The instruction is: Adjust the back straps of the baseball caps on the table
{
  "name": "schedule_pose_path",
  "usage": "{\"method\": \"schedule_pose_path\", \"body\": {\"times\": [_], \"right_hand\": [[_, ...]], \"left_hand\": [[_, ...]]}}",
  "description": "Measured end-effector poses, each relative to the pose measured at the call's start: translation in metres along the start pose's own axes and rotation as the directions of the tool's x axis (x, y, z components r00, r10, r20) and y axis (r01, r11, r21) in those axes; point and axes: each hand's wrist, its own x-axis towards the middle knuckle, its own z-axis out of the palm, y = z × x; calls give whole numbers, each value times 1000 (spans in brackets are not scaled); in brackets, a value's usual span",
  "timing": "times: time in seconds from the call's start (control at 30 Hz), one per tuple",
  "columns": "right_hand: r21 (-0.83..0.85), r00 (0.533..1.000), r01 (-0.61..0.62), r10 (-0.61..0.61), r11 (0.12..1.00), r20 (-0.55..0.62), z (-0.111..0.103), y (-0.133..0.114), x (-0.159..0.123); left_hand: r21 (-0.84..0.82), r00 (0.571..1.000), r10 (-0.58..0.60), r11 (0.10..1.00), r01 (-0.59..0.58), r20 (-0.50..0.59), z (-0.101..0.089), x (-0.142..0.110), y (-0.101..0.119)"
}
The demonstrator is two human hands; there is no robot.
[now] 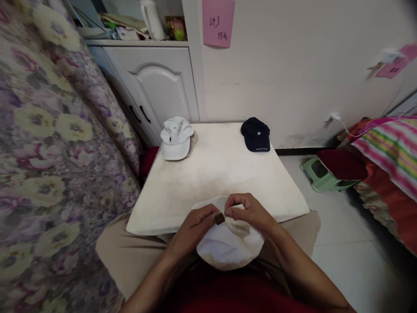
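Observation:
A white cap (228,248) rests at the table's near edge over my lap, its back opening facing up. My left hand (199,222) pinches a small brass-coloured buckle (219,218) at that opening between thumb and finger. On the other side of the gap, my right hand (249,211) is closed in a pinch on the cap's back strap; the strap's end is mostly hidden by the fingers. Farther off on the table sit a white cap with a small dark logo (177,138), a beige one partly behind it, and a navy cap (256,135) at the right.
The cream-covered table (215,161) stands against the wall. A flowered curtain (65,174) hangs close on the left, beside a white cabinet (159,82) with a jug (153,21) on it. To the right are a green stool (322,176) and a bed with striped bedding (394,152).

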Motion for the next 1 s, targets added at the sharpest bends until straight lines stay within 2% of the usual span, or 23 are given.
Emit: {"method": "schedule_pose_path", "body": {"times": [0.17,0.43,0.7,0.8,1.0], "right_hand": [[7,999,-26,26,1000,19,4,3,0],[-143,999,47,-45,989,21,-4,0,-4],[-115,997,60,-54,992,47,1,5,-7],[-133,998,58,-56,989,20,-1,3,-9],[-154,996,92,-89,984,23,1,-1,-11]], "left_hand": [[73,999,8,997,-6,-31,0,1,-3],[-34,999,-30,999,28,-37,1,2,-8],[-82,998,-59,995,57,-17,3,4,-10],[-130,995,-94,987,91,-15,4,3,-10],[-116,997,-75,991,73,-9,4,4,-10]]}}
